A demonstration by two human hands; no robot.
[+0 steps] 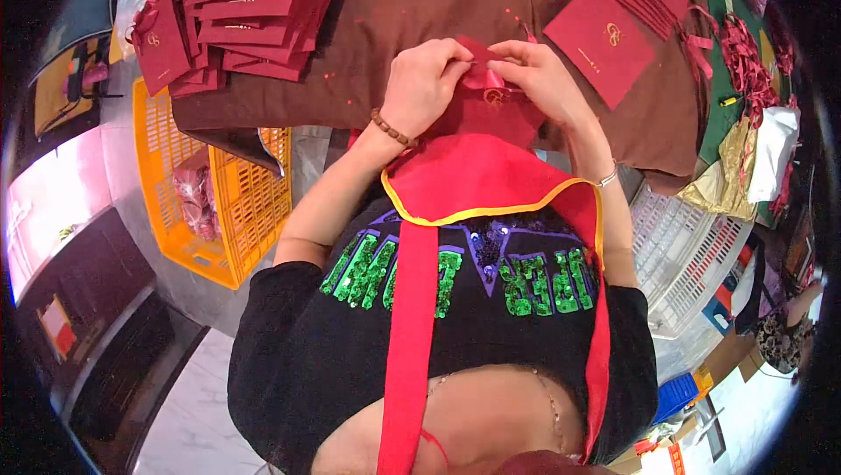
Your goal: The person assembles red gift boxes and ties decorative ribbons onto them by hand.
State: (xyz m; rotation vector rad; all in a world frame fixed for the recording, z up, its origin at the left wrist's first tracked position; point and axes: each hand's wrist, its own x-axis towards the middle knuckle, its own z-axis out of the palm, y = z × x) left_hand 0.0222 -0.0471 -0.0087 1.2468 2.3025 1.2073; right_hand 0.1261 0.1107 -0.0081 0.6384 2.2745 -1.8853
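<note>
At the near edge of the cloth-covered table, a dark red paper gift bag (512, 120) with a gold emblem is between my hands. A shiny red ribbon (495, 80) lies at its top. My left hand (427, 81), with a wooden bead bracelet at the wrist, pinches the ribbon between thumb and fingers. From the other side my right hand (541, 77) pinches the ribbon too, fingertips close to the left ones. The fingers partly hide the ribbon ends, and I cannot make out whether a knot is formed.
Dark red bags (254, 24), some with bows, are piled at the far left. Another stack of bags (604, 42) lies at the right, near loose red ribbons (749, 63). A yellow crate (254, 212) stands at lower left, a white crate (688, 252) at lower right.
</note>
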